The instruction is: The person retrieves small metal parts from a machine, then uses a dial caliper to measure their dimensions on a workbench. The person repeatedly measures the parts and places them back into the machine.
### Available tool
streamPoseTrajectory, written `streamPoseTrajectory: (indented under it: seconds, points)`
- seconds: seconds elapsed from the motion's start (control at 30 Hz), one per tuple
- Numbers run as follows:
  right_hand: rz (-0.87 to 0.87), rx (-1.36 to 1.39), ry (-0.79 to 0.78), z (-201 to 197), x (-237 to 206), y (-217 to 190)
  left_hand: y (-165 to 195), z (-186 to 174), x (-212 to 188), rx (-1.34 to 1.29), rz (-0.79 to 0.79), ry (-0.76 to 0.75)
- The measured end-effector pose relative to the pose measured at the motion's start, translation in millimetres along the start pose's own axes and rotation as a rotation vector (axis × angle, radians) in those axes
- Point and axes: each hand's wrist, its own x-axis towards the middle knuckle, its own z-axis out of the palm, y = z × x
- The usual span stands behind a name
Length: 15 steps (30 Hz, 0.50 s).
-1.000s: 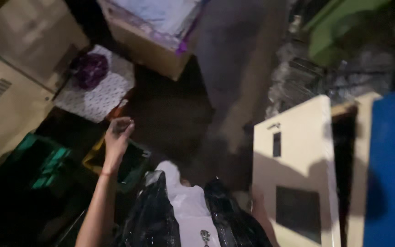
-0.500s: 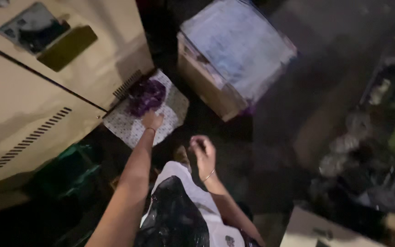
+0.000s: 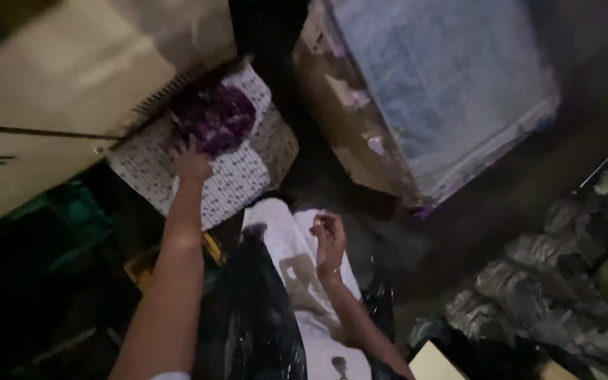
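Note:
My left hand stretches forward onto a white patterned surface, its fingers touching the lower edge of a purple crumpled bundle that lies there. My right hand hovers nearer to me with the fingers loosely curled, above white cloth over my lap; whether anything small is pinched in it I cannot tell. A shiny black plastic bag lies beside the white cloth between my arms.
A beige appliance casing with vents fills the upper left. A large box with a pale printed cover stands at upper centre-right. Green crates sit at the left, and grey bundles at the right. The scene is dim.
My left hand has reached further forward, from the patterned surface's near part up to the purple bundle. The view has moved in closer. My right hand stays raised over my lap.

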Motion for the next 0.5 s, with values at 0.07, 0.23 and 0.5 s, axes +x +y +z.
streamPoseTrajectory:
  seconds: [0.07, 0.23, 0.5]
  points:
    - [0.037, -0.064, -0.007, 6, 27, 13, 3, 13, 25, -0.206, -0.072, -0.104]
    - [-0.076, -0.017, -0.111, -4, 50, 31, 12, 34, 32, -0.419, -0.096, -0.214]
    - [-0.078, -0.107, -0.553, -63, 93, -86, 18, -103, -67, -1.056, 0.31, 0.011]
